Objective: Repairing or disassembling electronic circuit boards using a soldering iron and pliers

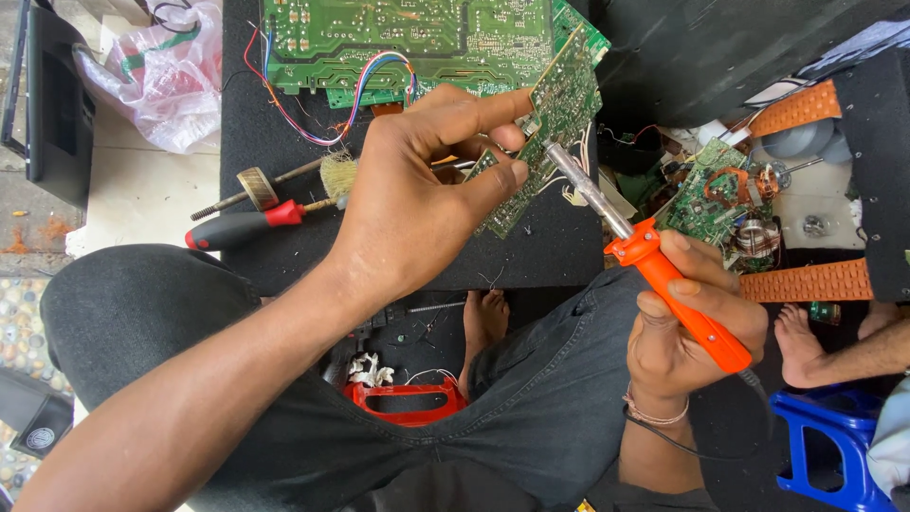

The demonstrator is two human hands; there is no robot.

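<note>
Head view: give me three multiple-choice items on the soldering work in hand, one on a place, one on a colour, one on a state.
1. Where does the metal tip of the soldering iron touch?
A. the small green circuit board held in the left hand
B. the large green circuit board lying flat at the top
C. the red-and-black screwdriver

2. What colour is the iron's handle in the right hand?
A. blue
B. orange
C. black

3. How is the small board held?
A. flat on the black mat
B. lifted and tilted between thumb and fingers
C. clamped in a vice

Answers: 1 A, the tip meets the held board's edge; 2 B, the grip is bright orange; 3 B, the fingers pinch it above the mat.
</note>
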